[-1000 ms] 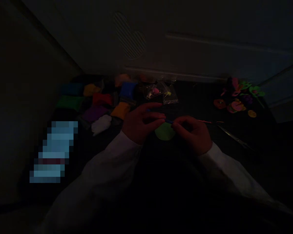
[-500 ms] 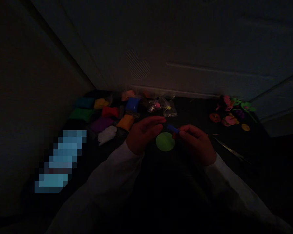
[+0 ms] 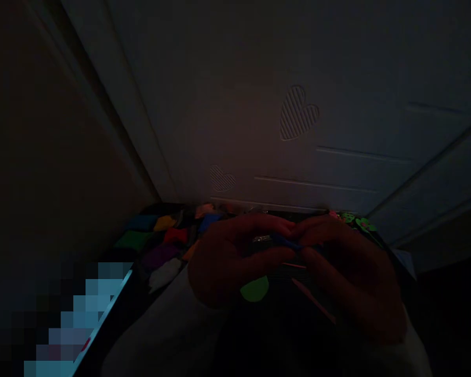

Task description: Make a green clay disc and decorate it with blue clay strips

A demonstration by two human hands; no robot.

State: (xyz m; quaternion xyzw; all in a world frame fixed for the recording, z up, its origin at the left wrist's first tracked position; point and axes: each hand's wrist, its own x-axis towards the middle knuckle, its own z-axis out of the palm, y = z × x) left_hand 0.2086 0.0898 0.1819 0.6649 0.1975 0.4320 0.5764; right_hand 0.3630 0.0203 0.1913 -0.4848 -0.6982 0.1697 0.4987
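The room is very dim. My left hand (image 3: 235,256) and my right hand (image 3: 349,277) are raised close together, fingertips nearly meeting. A thin strip of blue modelling clay (image 3: 286,241) is pinched between the fingers and thumbs of both hands, partly hidden by them. Below my left hand lies a flat green disc (image 3: 255,289), its upper part covered by the hand. A pink pointed stick (image 3: 314,301) rests on the dark table beneath my right hand, and a thinner pinkish stick (image 3: 293,265) shows behind it.
Bags of coloured clay, among them green (image 3: 133,240), purple (image 3: 160,255) and white (image 3: 165,273), lie at the left. A glowing, pixelated screen (image 3: 86,319) is nearer. Green flower shapes (image 3: 365,225) stand at the back right, before a pale panel (image 3: 239,131) with raised hearts.
The view has tilted up. The blue clay was in my right hand alone half a second ago, with my left hand apart; now both hands grip it, raised closer to the camera.
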